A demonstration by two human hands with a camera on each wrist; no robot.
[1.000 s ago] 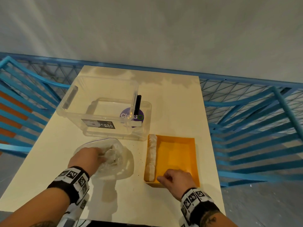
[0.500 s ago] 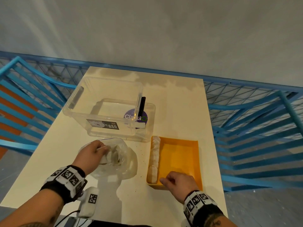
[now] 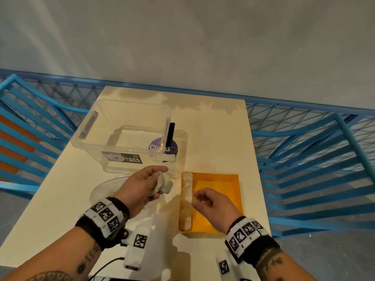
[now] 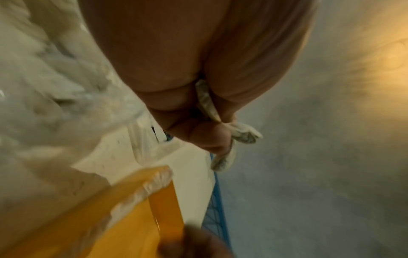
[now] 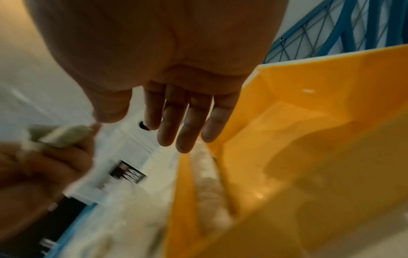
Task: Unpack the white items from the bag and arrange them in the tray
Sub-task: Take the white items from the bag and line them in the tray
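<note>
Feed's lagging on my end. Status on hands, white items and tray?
Left hand holds a white item between bag and tray. Right hand open above tray. One row of white items along tray's left wall. Nothing in the way.

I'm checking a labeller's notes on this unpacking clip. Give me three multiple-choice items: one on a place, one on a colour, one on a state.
1. Where do the white items already in the tray lie?
A. along its left wall
B. along its right wall
C. across its middle

2. What colour is the tray?
A. blue
B. orange-yellow
C. green

3. What is the left hand doing?
A. resting flat on the table
B. holding a white item
C. gripping the clear box

Key:
1 A, the row of white items hugs the left wall.
2 B, its walls and floor are orange-yellow in every view.
3 B, its fingers curl round a white item held above the table, left of the tray.
</note>
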